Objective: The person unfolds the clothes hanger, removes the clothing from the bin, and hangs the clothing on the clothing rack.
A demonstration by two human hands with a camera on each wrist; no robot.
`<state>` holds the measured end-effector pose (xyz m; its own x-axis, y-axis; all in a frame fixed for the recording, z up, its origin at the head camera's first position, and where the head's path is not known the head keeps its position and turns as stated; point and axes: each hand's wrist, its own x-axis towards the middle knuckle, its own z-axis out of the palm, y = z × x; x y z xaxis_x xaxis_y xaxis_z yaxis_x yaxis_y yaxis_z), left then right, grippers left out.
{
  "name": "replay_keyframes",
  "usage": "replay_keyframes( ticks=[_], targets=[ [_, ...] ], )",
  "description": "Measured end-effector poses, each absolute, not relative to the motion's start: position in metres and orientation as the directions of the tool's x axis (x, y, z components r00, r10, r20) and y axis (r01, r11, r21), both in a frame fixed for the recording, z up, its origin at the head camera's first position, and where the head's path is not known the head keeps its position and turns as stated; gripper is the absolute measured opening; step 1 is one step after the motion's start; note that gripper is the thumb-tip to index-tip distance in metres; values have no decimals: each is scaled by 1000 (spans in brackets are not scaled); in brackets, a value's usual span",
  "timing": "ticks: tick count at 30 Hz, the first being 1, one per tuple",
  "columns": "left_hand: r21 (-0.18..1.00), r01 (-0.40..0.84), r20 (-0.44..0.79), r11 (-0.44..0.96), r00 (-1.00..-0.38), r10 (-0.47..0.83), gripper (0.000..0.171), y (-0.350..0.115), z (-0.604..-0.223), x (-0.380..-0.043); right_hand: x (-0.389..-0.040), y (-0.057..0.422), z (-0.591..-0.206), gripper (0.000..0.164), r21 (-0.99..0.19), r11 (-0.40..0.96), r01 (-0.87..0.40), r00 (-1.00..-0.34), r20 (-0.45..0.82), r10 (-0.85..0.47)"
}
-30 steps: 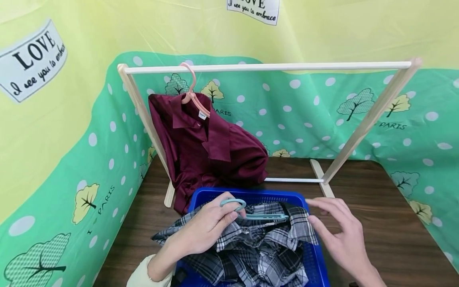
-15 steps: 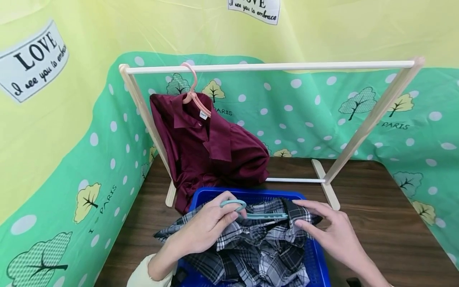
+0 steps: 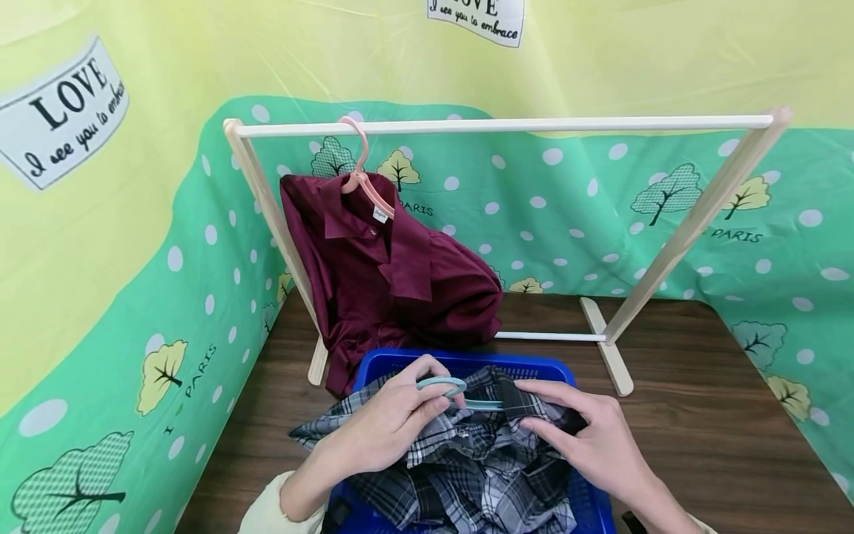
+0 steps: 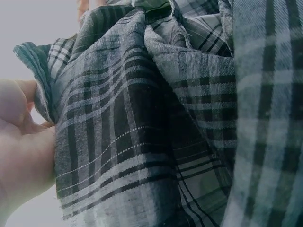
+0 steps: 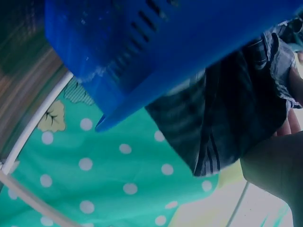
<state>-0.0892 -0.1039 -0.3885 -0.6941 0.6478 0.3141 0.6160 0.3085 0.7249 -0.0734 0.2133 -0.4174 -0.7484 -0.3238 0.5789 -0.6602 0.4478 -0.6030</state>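
My left hand (image 3: 390,423) pinches a light blue clothes hanger (image 3: 483,406) just below its hook, above the heap of cloth. The hanger's right arm runs into a grey, black and white plaid shirt (image 3: 467,482), which lies bunched over a blue basket (image 3: 547,365). On the other side my right hand (image 3: 594,434) pinches the shirt's edge around the hanger's right end, hiding that tip. Plaid cloth (image 4: 118,118) fills most of the left wrist view. In the right wrist view a shirt flap (image 5: 222,118) hangs below the basket's rim.
Behind the basket stands a wooden rack with a white rail (image 3: 534,124). A maroon shirt (image 3: 407,274) on a pink hanger (image 3: 361,148) hangs at its left. The brown wooden table (image 3: 707,415) extends right. A printed curtain (image 3: 520,200) encloses back and sides.
My right hand has come in from the right, taken hold of the plaid shirt's edge and drawn it leftward over the hanger's arm. The left hand has stayed almost still.
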Motion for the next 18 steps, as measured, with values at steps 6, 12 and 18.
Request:
replay_keyframes(
  ticks=[6,12,18],
  targets=[
    [713,625,313,318,-689,654,34,-102,-387,-87,-74,204,-420,66,-604,407,-686,-728,586,-356],
    [742,597,289,304,-695,659,33,-100,-388,-86,-73,201,-418,63,-609,428,-668,-743,579,-335],
    [739,577,276,348,-731,624,33,-104,-389,-83,-72,202,-419,62,-605,460,-650,-754,590,-289]
  ],
)
